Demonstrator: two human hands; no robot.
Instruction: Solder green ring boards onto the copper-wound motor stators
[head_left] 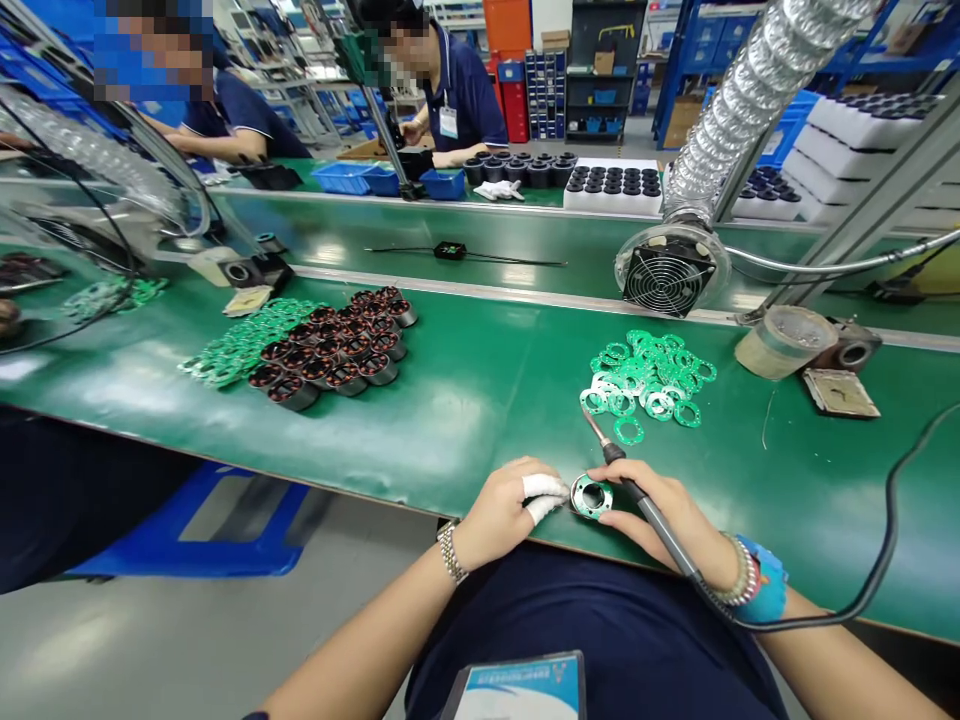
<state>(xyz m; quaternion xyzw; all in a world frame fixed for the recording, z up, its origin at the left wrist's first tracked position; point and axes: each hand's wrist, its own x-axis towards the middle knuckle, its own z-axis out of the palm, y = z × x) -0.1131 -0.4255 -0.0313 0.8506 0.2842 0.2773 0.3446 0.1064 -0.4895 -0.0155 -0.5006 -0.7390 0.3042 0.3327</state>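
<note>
A round motor stator (576, 496) with a green ring-shaped circuit board (592, 496) on its upper face is at the table's front edge, tilted toward me. My left hand (517, 505), with white covers on its fingertips, pinches at the stator's left side. On the other side, the thumb and index finger of my right hand (675, 515) touch the board's rim. A soldering iron (660, 525) also lies in my right hand, its tip pointing up and left toward a loose pile of green ring boards (649, 370).
Several copper-wound stators (337, 345) stand grouped at left beside rows of green ring boards (251, 340). A fume fan (669, 275) with a silver duct stands behind the pile. At right are a round container (785, 340) and a sponge tray (840, 392). Two co-workers sit across the bench.
</note>
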